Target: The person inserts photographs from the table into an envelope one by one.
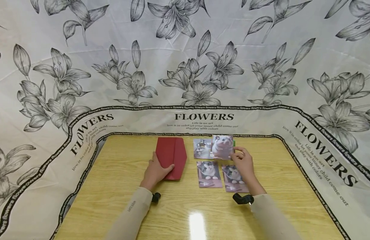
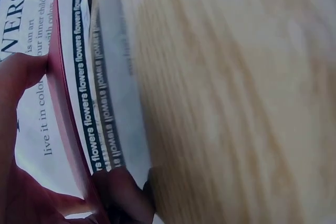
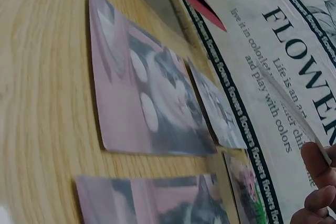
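Observation:
My left hand (image 1: 156,170) grips a red envelope (image 1: 166,150) by its lower left edge, the thumb across its front. Seen nearly edge-on in the left wrist view, the envelope (image 2: 64,103) stands lifted between thumb and fingers. Between the thumb and fingers of my right hand (image 1: 244,165) is a photo card of a white-and-grey mouse-like animal (image 1: 222,146), pinched at its lower right corner. The right wrist view shows this card (image 3: 291,100) as a thin edge, raised off the table. A card with green on it (image 3: 244,184) lies below, mostly hidden in the head view.
A cat card with a yellow top (image 1: 201,148) lies left of the raised card. Two similar cat cards, one at left (image 1: 209,175) and one partly behind my right arm (image 1: 232,180), lie nearer on the wooden table (image 1: 113,186). A flower-printed cloth (image 1: 202,121) rises behind.

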A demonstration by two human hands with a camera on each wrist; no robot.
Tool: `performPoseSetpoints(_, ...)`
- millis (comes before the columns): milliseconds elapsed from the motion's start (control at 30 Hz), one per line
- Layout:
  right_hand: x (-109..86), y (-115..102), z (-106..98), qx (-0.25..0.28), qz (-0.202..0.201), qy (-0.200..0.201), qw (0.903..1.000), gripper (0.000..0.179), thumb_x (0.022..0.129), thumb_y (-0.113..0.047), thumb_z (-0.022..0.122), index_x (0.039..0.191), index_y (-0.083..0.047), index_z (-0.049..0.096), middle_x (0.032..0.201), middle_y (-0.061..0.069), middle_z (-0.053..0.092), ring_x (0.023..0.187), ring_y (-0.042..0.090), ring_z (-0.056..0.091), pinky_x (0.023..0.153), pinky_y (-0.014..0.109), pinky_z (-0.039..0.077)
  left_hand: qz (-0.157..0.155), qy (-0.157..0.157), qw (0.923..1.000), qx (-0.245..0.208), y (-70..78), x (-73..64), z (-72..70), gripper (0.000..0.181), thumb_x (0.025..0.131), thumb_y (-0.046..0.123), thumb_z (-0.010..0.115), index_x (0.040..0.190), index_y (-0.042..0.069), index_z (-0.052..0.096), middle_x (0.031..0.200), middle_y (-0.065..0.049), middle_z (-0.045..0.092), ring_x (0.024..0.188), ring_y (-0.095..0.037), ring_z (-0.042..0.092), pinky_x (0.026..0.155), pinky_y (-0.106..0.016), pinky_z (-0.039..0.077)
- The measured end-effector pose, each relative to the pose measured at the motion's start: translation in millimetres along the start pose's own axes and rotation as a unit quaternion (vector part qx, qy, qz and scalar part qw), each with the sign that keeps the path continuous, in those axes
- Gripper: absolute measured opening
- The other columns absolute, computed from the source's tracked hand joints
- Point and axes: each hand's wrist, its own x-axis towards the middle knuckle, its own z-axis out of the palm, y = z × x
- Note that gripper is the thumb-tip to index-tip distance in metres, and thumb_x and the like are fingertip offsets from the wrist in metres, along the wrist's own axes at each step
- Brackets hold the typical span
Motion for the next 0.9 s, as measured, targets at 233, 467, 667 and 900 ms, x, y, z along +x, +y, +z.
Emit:
performPoseSetpoints(233, -13.8, -12, 36, 0.035, -0.012, -0.038, 0.9986, 0.04, 0.106, -0.016, 0.071, 0.143, -0.005, 0.061, 0.099, 0.01, 0.079, 0.079, 0.016, 0.063, 0.061, 0.025, 0.049, 0.006, 0.007, 0.9999, 0.006, 3.3, -1.0, 3.2, 0.122, 0.091, 0.061, 0.078, 0.17, -0.003, 0.01, 0.147, -0.039, 0.047, 0.111, -0.048, 0.067, 0.094, -0.059, 0.057)
performPoseSetpoints(467, -20.5, -20, 64, 0.06, -0.028, -0.052, 0.9964, 0.037, 0.104, -0.008, 0.072, 0.14, -0.004, 0.065, 0.099, 0.019, 0.078, 0.072, 0.008, 0.058, 0.064, 0.023, 0.044, 0.01, 0.016, 0.9998, 0.005, 6.5, -4.1, 3.0, 0.121, 0.091, 0.06, 0.079, 0.169, -0.005, 0.011, 0.145, -0.039, 0.048, 0.11, -0.048, 0.067, 0.092, -0.059, 0.057)
performPoseSetpoints(667, -21.0, -23, 83, 0.067, -0.037, -0.069, 0.9946, 0.038, 0.104, -0.012, 0.073, 0.14, -0.007, 0.066, 0.099, 0.018, 0.079, 0.07, 0.017, 0.06, 0.061, 0.027, 0.045, 0.011, 0.016, 0.9998, -0.007, 10.0, -7.8, 3.6, 0.122, 0.09, 0.059, 0.08, 0.169, -0.005, 0.013, 0.143, -0.039, 0.05, 0.111, -0.048, 0.066, 0.093, -0.06, 0.056)
performPoseSetpoints(900, -20.4, -26, 101, 0.055, -0.045, -0.069, 0.9951, 0.037, 0.102, -0.011, 0.073, 0.138, -0.007, 0.066, 0.092, 0.015, 0.079, 0.067, 0.018, 0.06, 0.059, 0.026, 0.043, 0.012, 0.016, 0.9996, -0.019, 13.8, -9.0, 5.7, 0.121, 0.09, 0.057, 0.082, 0.169, -0.005, 0.013, 0.142, -0.039, 0.049, 0.113, -0.048, 0.065, 0.095, -0.059, 0.056)
